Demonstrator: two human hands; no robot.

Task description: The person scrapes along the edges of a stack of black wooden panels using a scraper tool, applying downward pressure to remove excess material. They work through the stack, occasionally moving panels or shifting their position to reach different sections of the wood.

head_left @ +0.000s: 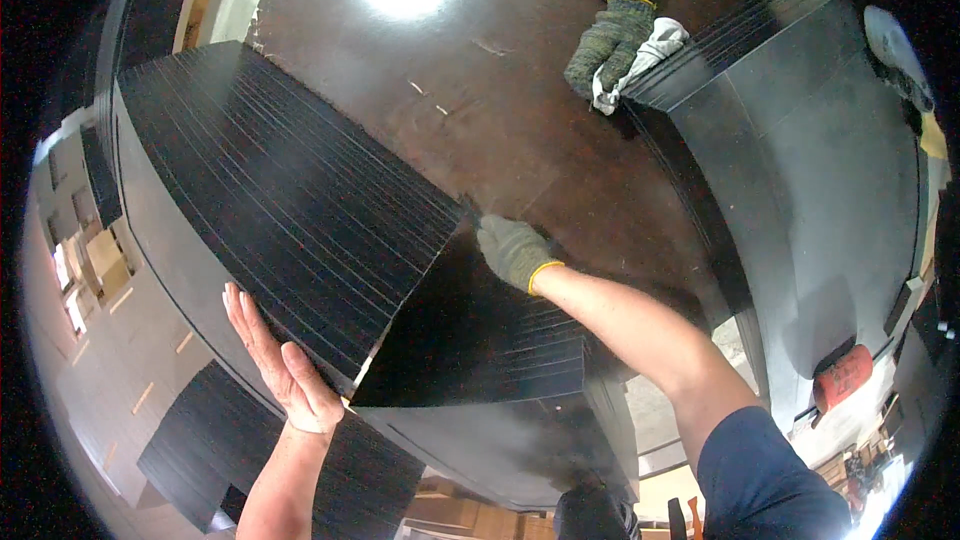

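Note:
A stack of black panels (290, 190), its edges showing as thin pale lines, lies at the left on the brown tabletop (420, 50). My bare left hand (280, 365) is laid with straight fingers along the stack's near left side, close to its front corner. In a grey knit glove with a yellow cuff, my right hand (515, 250) is closed beside the stack's right corner. A small dark patch shows at its fingertips; what it holds, if anything, I cannot make out. More black panels (480, 340) with layered edges sit in front, below my right forearm.
Across the table a co-worker's gloved hand (612, 45) presses a white cloth (655, 52) by another stack of dark panels (800, 150) at the right. A red object (843, 378) rests near that stack's lower end. Further panels (215, 440) stand low at the left.

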